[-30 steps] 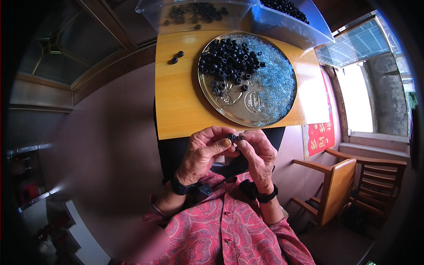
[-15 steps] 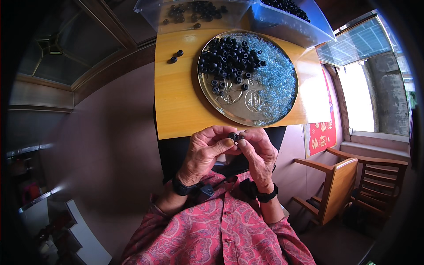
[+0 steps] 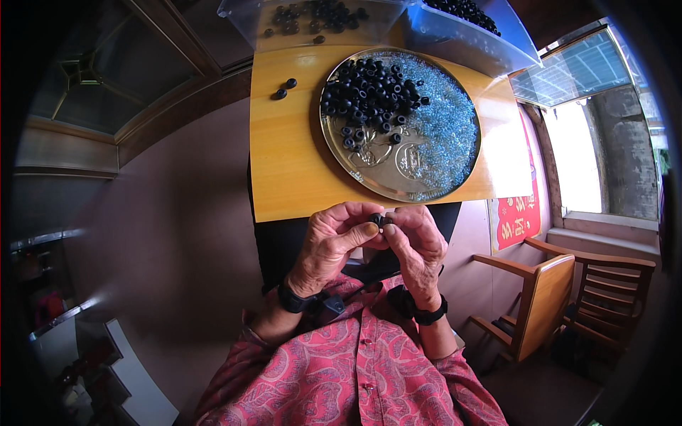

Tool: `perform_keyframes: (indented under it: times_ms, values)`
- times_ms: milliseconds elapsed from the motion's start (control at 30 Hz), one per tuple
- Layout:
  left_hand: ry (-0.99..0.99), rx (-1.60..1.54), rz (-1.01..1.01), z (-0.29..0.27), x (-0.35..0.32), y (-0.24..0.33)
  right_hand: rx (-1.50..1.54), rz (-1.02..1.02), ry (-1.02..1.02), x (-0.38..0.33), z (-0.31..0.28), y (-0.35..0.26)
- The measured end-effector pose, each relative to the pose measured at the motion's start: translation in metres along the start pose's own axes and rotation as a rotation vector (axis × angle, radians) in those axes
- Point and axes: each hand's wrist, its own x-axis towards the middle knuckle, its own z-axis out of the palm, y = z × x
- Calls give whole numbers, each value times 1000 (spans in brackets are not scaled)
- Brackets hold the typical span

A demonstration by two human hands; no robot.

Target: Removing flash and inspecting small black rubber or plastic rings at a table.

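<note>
In front of my body, just past the table's near edge, both hands meet at their fingertips. My left hand (image 3: pixel 323 248) pinches a small round black cap (image 3: pixel 376 219) between thumb and forefinger. The thumb and forefinger of my right hand (image 3: pixel 419 245) are closed at the cap's right side; a second dark bit seems to be there, mostly hidden by the fingers. Beyond my hands lies a round metal tray (image 3: pixel 369 177). A heap of black hollow caps (image 3: pixel 373 89) covers its left part, and many tiny clear-blue pieces (image 3: pixel 447 121) spread over its right.
The tray rests on a yellow wooden table (image 3: pixel 284 156), with two loose black caps (image 3: pixel 286 88) left of it. At the far edge stand a clear plastic bin (image 3: pixel 245 28) and a blue-lit bin (image 3: pixel 476 50), both holding black caps. Wooden chairs (image 3: pixel 547 305) stand at right.
</note>
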Motion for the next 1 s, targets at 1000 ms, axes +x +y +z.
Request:
perform_keyframes:
  times_ms: [1000]
  values:
    - [55,325,126,2,-6,7,-320,-258,-18,5,-1,-5]
